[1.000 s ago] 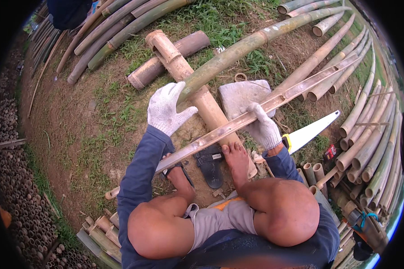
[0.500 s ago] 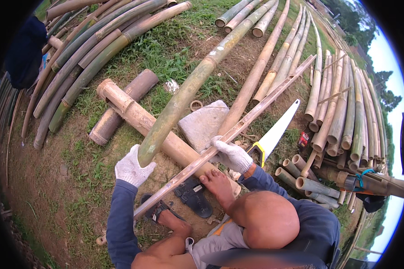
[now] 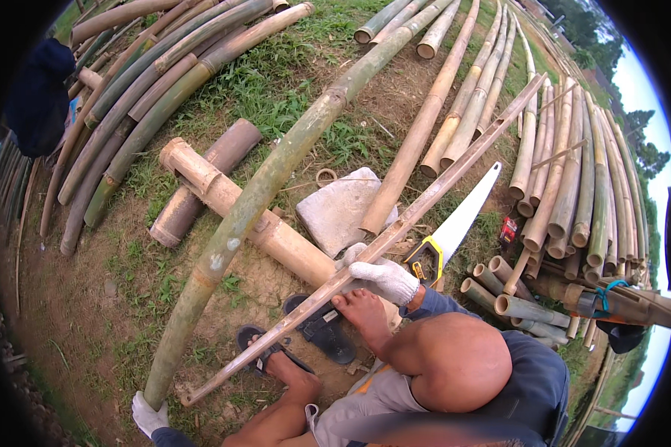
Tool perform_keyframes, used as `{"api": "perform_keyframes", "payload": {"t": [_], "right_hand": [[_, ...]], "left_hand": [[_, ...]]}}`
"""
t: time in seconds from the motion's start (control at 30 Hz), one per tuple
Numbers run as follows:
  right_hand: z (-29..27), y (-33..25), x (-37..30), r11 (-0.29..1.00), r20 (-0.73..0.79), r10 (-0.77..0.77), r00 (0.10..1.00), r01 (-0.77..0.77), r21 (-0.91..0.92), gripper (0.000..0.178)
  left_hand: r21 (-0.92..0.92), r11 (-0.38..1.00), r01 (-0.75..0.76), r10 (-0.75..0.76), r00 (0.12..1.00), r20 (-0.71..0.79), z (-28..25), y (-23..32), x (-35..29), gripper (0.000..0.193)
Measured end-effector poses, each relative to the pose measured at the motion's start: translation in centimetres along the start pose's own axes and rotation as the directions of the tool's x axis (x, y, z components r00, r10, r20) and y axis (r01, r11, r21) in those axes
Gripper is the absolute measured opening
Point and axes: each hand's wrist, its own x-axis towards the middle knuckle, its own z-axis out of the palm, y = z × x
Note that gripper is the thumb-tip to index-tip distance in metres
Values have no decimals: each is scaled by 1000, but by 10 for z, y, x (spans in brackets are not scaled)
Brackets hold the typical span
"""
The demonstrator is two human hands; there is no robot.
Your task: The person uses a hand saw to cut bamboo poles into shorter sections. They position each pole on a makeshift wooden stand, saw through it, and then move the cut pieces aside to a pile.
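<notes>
Nearest, the person sits with the right knee point(image 3: 458, 365) raised, the left foot point(image 3: 282, 363) in a black sandal and the bare right foot point(image 3: 362, 313) set on the near end of a thick bamboo log point(image 3: 294, 249). Low at the left edge, the gloved left hand point(image 3: 150, 414) has its fingers bent round the near end of a green bamboo pole point(image 3: 265, 182), though how far they wrap beneath it is hidden. The gloved right hand point(image 3: 384, 277) has its fingers curled closed on a split bamboo strip point(image 3: 410, 219), which slants from the ground side at lower left up to the right, its hollow face upward (pale inside, with faint node marks). A loose black sandal point(image 3: 326, 335) lies partly under the strip. Beyond, the green pole crosses above the log and runs on over the grass; the log's far part lies over a shorter, darker bamboo piece point(image 3: 205, 182). Right of the log sit a pale stone slab point(image 3: 339, 208) and a small bamboo ring point(image 3: 326, 177); a handsaw point(image 3: 462, 217) with a yellow and black handle rests just beside the strip. Farther out, bamboo poles lie in stacks at right point(image 3: 566, 179) and upper left point(image 3: 156, 104).
</notes>
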Motion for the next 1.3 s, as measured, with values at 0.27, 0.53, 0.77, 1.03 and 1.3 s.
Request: {"api": "perform_keyframes", "payload": {"t": [0.27, 0.53, 0.77, 1.03, 1.3], "right_hand": [[1, 16, -1, 988, 104, 42, 994, -57, 146, 31], [12, 10, 1, 961, -11, 51, 999, -46, 274, 28], [10, 10, 18, 935, -49, 135, 990, -111, 338, 26], [3, 8, 9, 955, 8, 55, 998, -55, 293, 25], [-6, 8, -4, 988, 387, 106, 916, -142, 67, 40]], "left_hand": [[-475, 874, -106, 216, 959, 184, -87, 102, 22, 117], [-593, 554, -585, 692, 719, -62, -153, 403, 102, 117], [-546, 653, -524, 604, 796, -41, -149, 410, 100, 80], [-422, 781, -461, 484, 873, -59, -112, 301, 62, 86], [-196, 910, -365, 324, 922, -212, -25, 105, -47, 79]]}}
